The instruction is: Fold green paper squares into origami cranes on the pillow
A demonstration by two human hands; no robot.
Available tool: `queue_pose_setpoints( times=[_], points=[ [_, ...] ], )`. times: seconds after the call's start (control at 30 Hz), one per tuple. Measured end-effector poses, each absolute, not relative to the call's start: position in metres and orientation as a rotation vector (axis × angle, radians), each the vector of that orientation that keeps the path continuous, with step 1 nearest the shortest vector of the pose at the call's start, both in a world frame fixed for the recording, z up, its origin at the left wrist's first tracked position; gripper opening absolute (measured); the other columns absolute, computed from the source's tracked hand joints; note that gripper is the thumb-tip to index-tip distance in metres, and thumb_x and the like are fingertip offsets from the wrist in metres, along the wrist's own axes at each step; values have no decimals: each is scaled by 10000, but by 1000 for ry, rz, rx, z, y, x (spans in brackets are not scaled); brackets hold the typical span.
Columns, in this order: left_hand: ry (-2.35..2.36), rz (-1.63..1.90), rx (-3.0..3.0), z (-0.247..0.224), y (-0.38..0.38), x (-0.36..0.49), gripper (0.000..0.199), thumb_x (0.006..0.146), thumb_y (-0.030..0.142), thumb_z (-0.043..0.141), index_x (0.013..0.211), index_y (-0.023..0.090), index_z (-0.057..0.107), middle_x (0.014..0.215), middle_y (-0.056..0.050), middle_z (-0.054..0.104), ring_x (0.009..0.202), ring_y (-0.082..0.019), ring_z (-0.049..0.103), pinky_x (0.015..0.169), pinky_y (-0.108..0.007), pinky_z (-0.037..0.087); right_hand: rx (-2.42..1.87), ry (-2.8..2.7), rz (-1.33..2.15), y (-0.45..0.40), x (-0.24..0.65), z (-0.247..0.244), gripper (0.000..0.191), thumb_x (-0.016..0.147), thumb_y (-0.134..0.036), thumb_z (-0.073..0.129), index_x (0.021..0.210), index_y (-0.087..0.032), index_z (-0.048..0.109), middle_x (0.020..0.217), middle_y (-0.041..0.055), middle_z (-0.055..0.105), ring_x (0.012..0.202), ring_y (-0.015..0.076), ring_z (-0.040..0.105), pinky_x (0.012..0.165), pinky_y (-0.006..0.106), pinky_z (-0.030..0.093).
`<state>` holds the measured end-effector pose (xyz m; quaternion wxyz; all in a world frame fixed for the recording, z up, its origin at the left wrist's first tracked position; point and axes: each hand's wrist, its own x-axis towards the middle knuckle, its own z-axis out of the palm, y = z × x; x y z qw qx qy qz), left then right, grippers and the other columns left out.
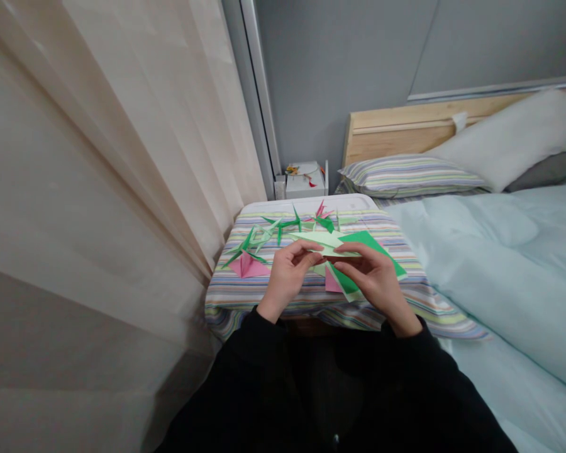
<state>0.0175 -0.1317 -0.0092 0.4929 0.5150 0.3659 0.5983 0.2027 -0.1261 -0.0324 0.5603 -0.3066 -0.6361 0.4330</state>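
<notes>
Between my two hands is a pale green piece of folded paper [324, 241], held up over the small table. My left hand [293, 269] pinches its left part between thumb and fingers. On the right side, my right hand [370, 274] grips its edge the same way. Below and behind my right hand lie dark green paper sheets [365, 240], with a pink sheet [332, 281] partly under them. Folded paper cranes in green [287, 221] and light green [265, 235] stand toward the back and left. A pink folded paper piece [249, 265] rests left of my left hand.
A striped cloth [226, 292] covers the table. Close on the left hangs a beige curtain [170, 126]. To the right is a bed with a pale blue quilt [509, 251] and a striped pillow [412, 174]. A white box [304, 184] stands behind the table.
</notes>
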Motion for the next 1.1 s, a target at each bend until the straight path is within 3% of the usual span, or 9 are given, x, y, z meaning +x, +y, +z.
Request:
queue_pose_setpoints(
  times=[0.13, 0.23, 0.3, 0.37, 0.5, 0.67, 0.9, 1.1],
  points=[
    [819, 1426, 1288, -11, -134, 17, 248, 806, 339, 826, 962, 197, 696, 837, -28, 730, 813, -172, 716, 853, -341, 611, -784, -1473, 864, -122, 201, -31, 109, 812, -329, 836, 861, -245, 788, 910, 52, 777, 921, 243, 710, 838, 385, 573],
    [794, 1429, 1333, -13, -133, 16, 477, 818, 315, 824, 1239, 274, 603, 1059, -39, 736, 912, -188, 741, 880, -357, 613, -794, -1466, 813, -121, 200, -29, 79, 821, -312, 825, 826, -238, 800, 865, 48, 782, 853, 225, 701, 778, 361, 546],
    [776, 1418, 1376, -16, -131, 14, 602, 764, 304, 869, 1296, 288, 588, 1144, -48, 720, 952, -204, 748, 880, -356, 613, -782, -1471, 789, -121, 201, -28, 67, 830, -303, 817, 819, -238, 807, 852, 43, 784, 829, 215, 700, 777, 357, 539],
    [780, 1400, 1426, -18, -127, 12, 524, 734, 306, 885, 1202, 243, 660, 1118, -55, 735, 935, -203, 743, 864, -346, 613, -760, -1478, 791, -122, 201, -28, 54, 830, -295, 815, 819, -242, 814, 863, 41, 787, 832, 211, 702, 778, 351, 536],
    [849, 1388, 1504, -17, -121, 10, 242, 729, 307, 868, 902, 172, 767, 871, -45, 767, 766, -166, 713, 761, -296, 602, -760, -1475, 838, -122, 204, -28, 62, 819, -314, 831, 826, -253, 821, 890, 43, 786, 874, 219, 704, 764, 343, 533],
    [936, 1404, 1531, -14, -121, 11, 153, 729, 288, 854, 804, 169, 793, 758, -45, 771, 698, -173, 719, 666, -274, 583, -753, -1516, 927, -123, 205, -24, 149, 764, -338, 879, 882, -266, 823, 940, 41, 770, 957, 235, 704, 793, 346, 549],
    [919, 1462, 1463, -14, -126, 18, 206, 775, 333, 834, 756, 156, 732, 695, -25, 740, 667, -166, 733, 682, -280, 613, -778, -1495, 837, -124, 198, -17, 154, 798, -353, 845, 722, -234, 784, 756, 36, 747, 750, 203, 669, 705, 346, 511],
    [884, 1441, 1387, -11, -129, 22, 314, 752, 365, 865, 775, 166, 623, 631, 9, 708, 643, -167, 748, 650, -264, 624, -819, -1470, 857, -120, 201, -16, 134, 763, -295, 851, 664, -243, 777, 709, 22, 745, 798, 221, 684, 793, 375, 500]
  ],
)
